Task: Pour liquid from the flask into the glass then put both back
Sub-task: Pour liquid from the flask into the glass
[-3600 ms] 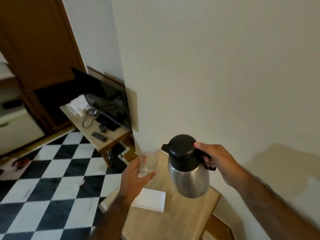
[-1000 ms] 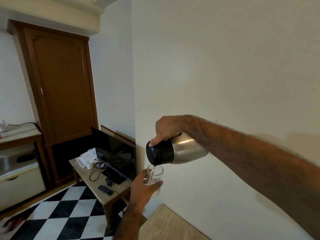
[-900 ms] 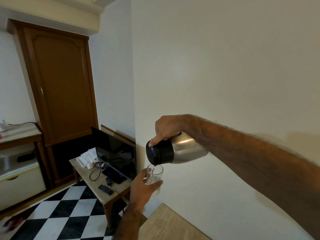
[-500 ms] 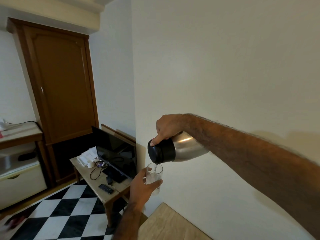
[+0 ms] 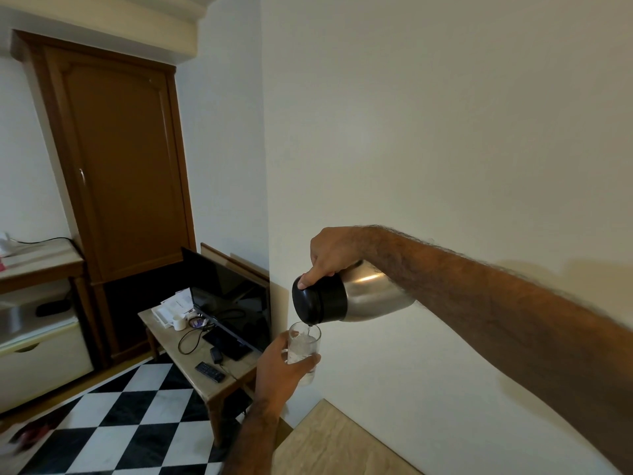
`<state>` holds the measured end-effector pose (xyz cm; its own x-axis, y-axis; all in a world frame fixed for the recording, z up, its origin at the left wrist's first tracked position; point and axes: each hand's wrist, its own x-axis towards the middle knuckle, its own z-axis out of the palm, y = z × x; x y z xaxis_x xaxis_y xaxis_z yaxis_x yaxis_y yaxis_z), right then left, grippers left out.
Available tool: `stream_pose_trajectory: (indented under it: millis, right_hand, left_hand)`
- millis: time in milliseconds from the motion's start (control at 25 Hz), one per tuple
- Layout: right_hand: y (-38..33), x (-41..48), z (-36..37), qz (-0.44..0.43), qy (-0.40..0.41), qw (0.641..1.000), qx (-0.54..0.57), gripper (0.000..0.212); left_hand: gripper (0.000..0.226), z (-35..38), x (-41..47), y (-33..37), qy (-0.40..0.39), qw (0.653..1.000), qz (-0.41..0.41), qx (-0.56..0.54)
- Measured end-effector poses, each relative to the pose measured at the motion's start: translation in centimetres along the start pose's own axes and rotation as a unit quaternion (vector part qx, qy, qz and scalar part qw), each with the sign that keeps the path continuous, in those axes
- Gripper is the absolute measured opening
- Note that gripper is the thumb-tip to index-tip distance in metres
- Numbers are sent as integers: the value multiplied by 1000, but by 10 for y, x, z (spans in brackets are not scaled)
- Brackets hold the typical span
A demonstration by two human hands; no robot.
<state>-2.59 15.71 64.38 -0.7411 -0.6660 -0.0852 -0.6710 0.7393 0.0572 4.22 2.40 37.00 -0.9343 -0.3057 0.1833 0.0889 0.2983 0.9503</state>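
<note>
A steel flask (image 5: pixel 371 296) with a black lid is tipped nearly horizontal, its lid end pointing left. My right hand (image 5: pixel 330 252) grips it from above, thumb pressing on the lid. Directly under the spout is a clear glass (image 5: pixel 303 344), held upright in my left hand (image 5: pixel 279 371). A thin stream of liquid runs from the spout into the glass, which is partly filled. Both are held in the air in front of a white wall, above the corner of a light wooden table (image 5: pixel 339 447).
To the left stands a low wooden table (image 5: pixel 222 389) with a leaning dark TV (image 5: pixel 229 296), a remote, cables, a small cup and papers. Behind it is a brown wardrobe door (image 5: pixel 123 173). The floor is black-and-white checkered tile (image 5: pixel 113 426). A cabinet stands at far left.
Over several seconds both hands rose from above the table and the flask tipped over the glass. In the last second the pour continues and the level in the glass has risen slightly.
</note>
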Motion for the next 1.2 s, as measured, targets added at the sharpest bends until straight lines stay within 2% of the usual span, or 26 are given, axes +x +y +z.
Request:
stream_pose_trajectory:
  millis: [560,920,1080,1200]
  right_hand:
    - [17,9,7,4,-8,1000,28,62]
    - [51,-2,26,46,-10,989,139,64]
    - [74,-14,59,89,3,964,251,67]
    - [90,-29,90,143,51,906,395,73]
  left_hand:
    - [58,3,8,4,2,1000,3,9]
    - [55,4,11,1,5,1000,2,1]
    - [54,5,15,0,0,1000,-6,-12]
    - [59,8,14,-3,4,1000,-17,-8]
